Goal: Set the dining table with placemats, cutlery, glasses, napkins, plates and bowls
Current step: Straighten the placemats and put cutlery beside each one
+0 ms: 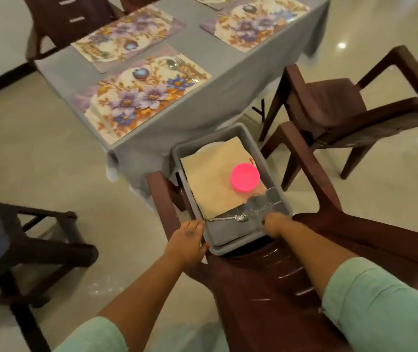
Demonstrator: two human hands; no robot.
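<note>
A grey plastic bin [177,158] sits on the seat of a brown chair [266,288] in front of me. Inside it lie beige napkins [210,179], a pink bowl [244,177] turned upside down, clear glasses [263,200] and a spoon [230,218]. My left hand [189,241] grips the bin's near left corner. My right hand [275,226] grips its near right rim, fingers curled over the edge. On the grey-clothed table [203,107] lie floral placemats; the nearest placemat [139,97] carries a fork and spoon [180,66] at its far end.
Another brown chair [355,107] stands to the right of the table, and one more at the far left [76,19]. A dark stool with a blue seat [12,245] is on the left. Glossy tiled floor surrounds everything.
</note>
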